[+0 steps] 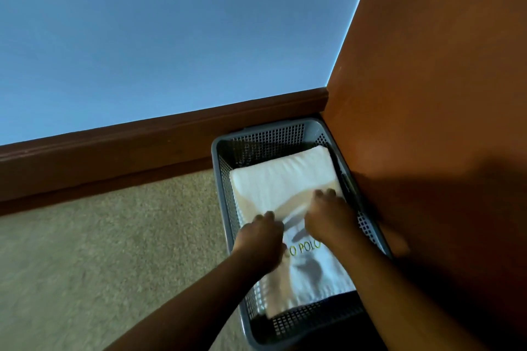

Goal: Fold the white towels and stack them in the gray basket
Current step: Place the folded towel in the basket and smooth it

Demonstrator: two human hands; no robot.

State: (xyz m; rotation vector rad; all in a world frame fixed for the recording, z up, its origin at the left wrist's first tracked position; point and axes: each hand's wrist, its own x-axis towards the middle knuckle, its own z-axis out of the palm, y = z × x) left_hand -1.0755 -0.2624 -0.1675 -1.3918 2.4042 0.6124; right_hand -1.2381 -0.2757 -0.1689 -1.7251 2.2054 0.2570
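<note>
Head view, the only one. We are looking down into a room corner: blue wall (171, 37), brown baseboard (142, 145), orange panel (427, 94) on the right, beige carpet (114, 251).

The gray basket (271, 130) is sitting on the carpet, pushed into that corner and touching or just beside the orange panel. The folded white towel (279, 177) is lying inside it, filling most of the floor of the basket, green "POLO" lettering facing up near the wrists. We cannot tell how many towels are under it.

The left hand (261, 239) and right hand (328, 216) are both resting on the towel's top, side by side. The fingers (323, 194) of each are bending down onto the cloth. Blur is hiding whether they are pinching a fold or just pressing, so we are marking the grip as unclear.

We are judging this as the stacking step: a folded towel is going into place and getting patted flat. The next move is calling for letting go, lifting both hands out past the basket rim without dragging the fold open, then reaching for another towel. None is showing here.
</note>
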